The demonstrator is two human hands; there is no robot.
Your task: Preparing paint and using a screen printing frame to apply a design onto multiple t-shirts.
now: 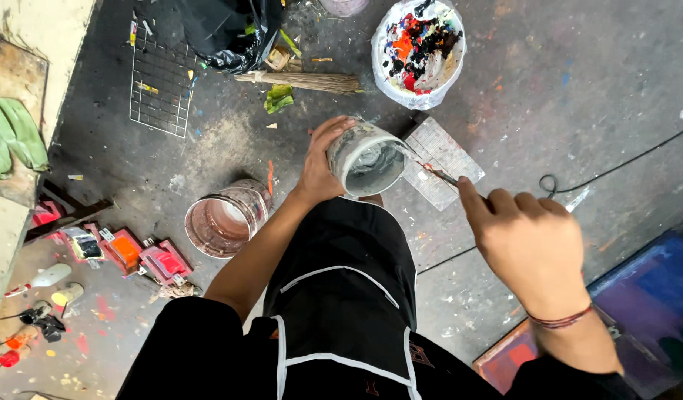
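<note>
I'm looking down into a painter's workshop: a paint-spattered grey concrete floor (548, 96), a white bag-lined palette bowl smeared with colours (418, 52), red paint trays (126, 252).

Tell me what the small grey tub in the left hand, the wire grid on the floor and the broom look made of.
The small paint-smeared grey tub, held by the left hand, looks like plastic: thin rim, dull finish. The white wire grid seems coated metal, with thin straight rods crossing in squares. The straw-coloured broom looks like bundled dry plant fibre, matte and stringy. The right hand holds a thin tool, probably metal-tipped.
</note>
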